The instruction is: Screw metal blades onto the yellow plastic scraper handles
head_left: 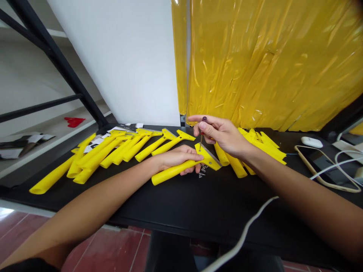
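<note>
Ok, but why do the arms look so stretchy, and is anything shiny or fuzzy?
Head view: left forearm and right forearm stretch toward the edges, probably from a wide lens; head view: glare streaks the yellow plastic sheet; head view: the near white cable looks soft, and the loose screws are too small to look crisp.

Seems a workshop: yellow scrapers point(173, 172), screwdriver point(201, 139), loose screws point(202, 175)
</note>
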`<state>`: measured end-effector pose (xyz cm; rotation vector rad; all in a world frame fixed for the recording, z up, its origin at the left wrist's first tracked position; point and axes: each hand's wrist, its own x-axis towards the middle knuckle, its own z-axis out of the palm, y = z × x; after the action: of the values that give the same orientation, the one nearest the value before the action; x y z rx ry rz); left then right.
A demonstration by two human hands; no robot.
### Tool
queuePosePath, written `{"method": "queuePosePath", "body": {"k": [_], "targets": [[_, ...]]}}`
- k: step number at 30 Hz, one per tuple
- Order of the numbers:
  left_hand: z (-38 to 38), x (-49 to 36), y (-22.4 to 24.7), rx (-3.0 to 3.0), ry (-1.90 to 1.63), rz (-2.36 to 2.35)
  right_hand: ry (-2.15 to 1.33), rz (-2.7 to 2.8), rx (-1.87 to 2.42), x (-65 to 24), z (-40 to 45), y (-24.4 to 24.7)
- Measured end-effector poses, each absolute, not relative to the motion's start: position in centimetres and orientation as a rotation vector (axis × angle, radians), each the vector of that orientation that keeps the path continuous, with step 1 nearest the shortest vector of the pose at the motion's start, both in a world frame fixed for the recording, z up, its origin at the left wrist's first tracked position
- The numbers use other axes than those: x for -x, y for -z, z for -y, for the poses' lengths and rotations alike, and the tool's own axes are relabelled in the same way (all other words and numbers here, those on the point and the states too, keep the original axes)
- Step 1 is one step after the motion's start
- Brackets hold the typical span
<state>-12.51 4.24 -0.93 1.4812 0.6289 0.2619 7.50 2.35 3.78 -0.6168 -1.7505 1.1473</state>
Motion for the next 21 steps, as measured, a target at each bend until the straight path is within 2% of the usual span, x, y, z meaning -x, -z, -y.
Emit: {"method": "queuePosePath", "body": {"k": [21], "targets": [[-4.60, 12.58, 1.45, -1.492, -0.239, -0.655, -1.227, 1.731, 0.541, -7.08, -2.20, -3.80]]}}
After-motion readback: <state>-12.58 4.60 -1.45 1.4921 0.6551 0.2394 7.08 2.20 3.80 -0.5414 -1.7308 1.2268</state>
